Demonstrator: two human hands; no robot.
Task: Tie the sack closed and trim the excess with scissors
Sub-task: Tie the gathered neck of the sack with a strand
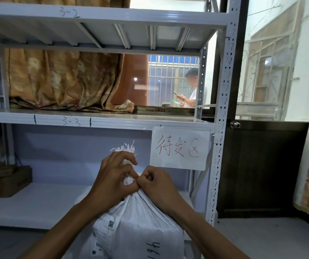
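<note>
The left hand and right hand pinch the sack neck; the knot should cinch tight beneath the knuckles.

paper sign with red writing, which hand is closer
Right. The right hand sits below the sign's lower left corner; the left hand grips the sack neck farther left.

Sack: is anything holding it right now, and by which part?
The left grip wraps the gathered neck of the white sack, below its frayed top; the right grip pinches that same neck beside it.
</note>
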